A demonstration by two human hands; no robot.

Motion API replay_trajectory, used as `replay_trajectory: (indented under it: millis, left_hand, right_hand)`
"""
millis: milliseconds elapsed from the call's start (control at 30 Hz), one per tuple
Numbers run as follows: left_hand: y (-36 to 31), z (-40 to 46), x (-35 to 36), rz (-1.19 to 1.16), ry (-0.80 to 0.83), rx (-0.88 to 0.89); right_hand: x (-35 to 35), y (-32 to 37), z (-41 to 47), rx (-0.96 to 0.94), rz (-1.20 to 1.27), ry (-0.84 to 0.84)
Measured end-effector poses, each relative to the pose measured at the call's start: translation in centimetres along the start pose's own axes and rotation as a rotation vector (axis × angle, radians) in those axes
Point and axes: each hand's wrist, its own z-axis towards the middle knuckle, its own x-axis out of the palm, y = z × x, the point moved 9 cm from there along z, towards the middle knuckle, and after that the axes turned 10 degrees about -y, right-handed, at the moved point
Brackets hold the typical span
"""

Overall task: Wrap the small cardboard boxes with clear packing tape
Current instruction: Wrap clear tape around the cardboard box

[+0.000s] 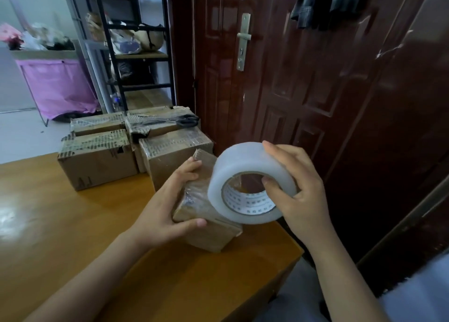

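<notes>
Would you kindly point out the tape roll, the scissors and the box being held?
tape roll (233, 166): head view, on its white outer curve.
scissors (188, 121): head view, on the black handles.
held box (194, 207): head view, on its taped top face.

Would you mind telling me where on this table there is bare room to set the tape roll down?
The table is bare left of the left hand, in front of the stacked boxes. The right corner is crowded by the held box and tape roll.
</notes>
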Motion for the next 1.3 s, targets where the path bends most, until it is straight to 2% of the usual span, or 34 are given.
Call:
replay_trajectory:
  millis: [200,333,467,600,700,767,900,1000,1133,1300]
  left_hand:
    - [2.2,-1.4,-1.7,-0.202,-0.136,-0.149]
    - [2.3,-2.0,-1.0,-0.295,-0.143,-0.237]
    - [2.1,-1.9,-1.0,-0.367,-0.152,-0.255]
    - [1.8,-1.6,-0.8,-0.334,-0.145,-0.193]
    - [2.8,-1.8,-1.0,-0.281,-0.145,-0.218]
    - [3.3,-2.0,-1.3,-0.250,-0.150,-0.216]
    - [3.4,-1.9,-1.3,-0.225,-0.145,-0.191]
    - [3.4,-1.8,-1.2,-0.186,-0.136,-0.174]
    - [3.4,-1.7,-1.6,-0.053,-0.109,-0.106]
    - [2.2,-1.1,-1.8,0.084,0.001,0.020]
  right_hand:
    - [4.4,0.3,-2.7,0.095,0.196,-0.108]
    - [5.5,1.1,-2.8,0.045,0.214,-0.168]
    - [5.8,1.5,-1.4,-0.030,0.094,-0.034]
    - [5.0,2.4,-0.3,-0.118,-0.048,0.174]
    - [3.2,2.6,0.2,-0.152,-0.141,0.259]
    - [1.3,1.3,0.5,-0.083,-0.167,0.317]
    - [-0.5,-2.5,-2.0,0.129,-0.259,0.632]
    - [-1.1,-4.2,-3.8,0.278,-0.297,0.775]
    - [-0.7,-3.8,-4.1,0.233,-0.369,0.806]
    - [-0.7,-3.4,-4.6,0.179,-0.367,0.713]
